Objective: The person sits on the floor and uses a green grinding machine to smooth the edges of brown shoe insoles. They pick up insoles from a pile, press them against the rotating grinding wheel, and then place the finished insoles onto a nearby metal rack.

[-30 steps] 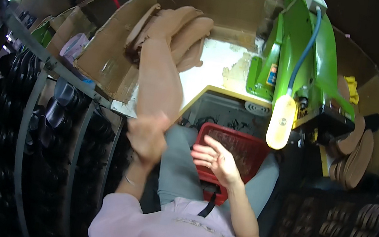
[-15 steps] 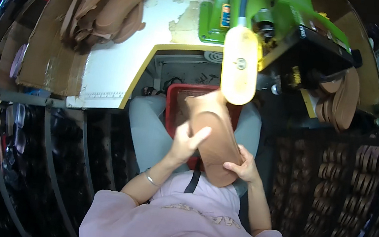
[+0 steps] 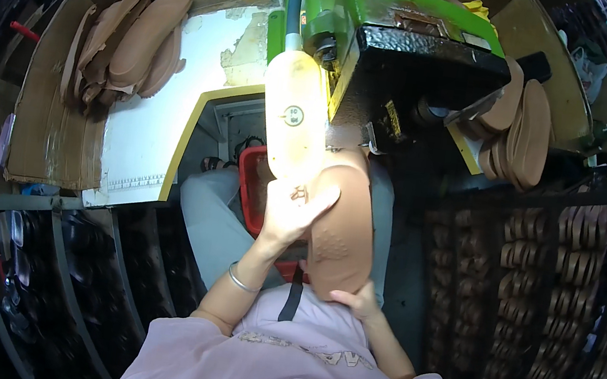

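Observation:
A tan shoe insole (image 3: 347, 223) with a patch of raised bumps is held between my two hands over my lap. My left hand (image 3: 290, 215) grips its left edge under the lamp, thumb lying on the upper face. Around the near rounded end, my right hand (image 3: 361, 302) is closed with its thumb on top. The insole's far end reaches the edge of the black part of a green machine (image 3: 414, 11). A bright oval lamp (image 3: 293, 122) hangs just beyond my left hand.
A red basket (image 3: 246, 197) stands between my knees. On the white tabletop (image 3: 144, 136) at the left, a cardboard box (image 3: 48, 99) holds several tan insoles (image 3: 150, 36). More insoles (image 3: 532, 132) stand right of the machine. Metal racks with dark pieces (image 3: 59, 271) and tan pieces (image 3: 569, 289) flank me.
The insole has moved farther forward to the machine, and its bumpy patch now shows. My left hand has slid up along its edge. The whole view has shifted, the machine appearing farther left.

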The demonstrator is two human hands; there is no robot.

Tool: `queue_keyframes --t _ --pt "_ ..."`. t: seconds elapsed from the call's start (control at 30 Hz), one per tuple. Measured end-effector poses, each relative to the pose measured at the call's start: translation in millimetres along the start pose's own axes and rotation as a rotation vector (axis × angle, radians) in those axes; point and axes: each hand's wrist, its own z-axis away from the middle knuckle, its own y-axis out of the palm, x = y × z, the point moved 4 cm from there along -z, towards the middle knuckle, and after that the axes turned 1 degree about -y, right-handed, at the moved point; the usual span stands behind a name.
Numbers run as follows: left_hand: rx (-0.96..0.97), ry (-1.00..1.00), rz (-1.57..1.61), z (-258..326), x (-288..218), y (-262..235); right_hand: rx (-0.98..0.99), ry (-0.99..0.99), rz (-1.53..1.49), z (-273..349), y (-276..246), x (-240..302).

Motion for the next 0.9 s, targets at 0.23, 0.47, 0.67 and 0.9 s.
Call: queue_keyframes --t 0.23,0.47,0.67,0.9 --pt "0.027 0.095 -0.022 -2.3 3.6 -0.6 -0.545 -0.599 -0.181 -2.6 -98.0 78.5" --pt "-0.125 0.203 -0.145 3.6 -11.4 -19.0 -0.532 -0.695 -0.165 -72.6 -93.4 184.4" --pt "-0.272 0.044 0.025 35.1 -22.5 -65.5 -0.344 -0.62 -0.143 -98.3 -51.5 192.1" --pt "-0.427 -0.102 0.244 95.9 20.7 -112.9 -0.14 -0.663 -0.019 -110.6 2.8 194.9"
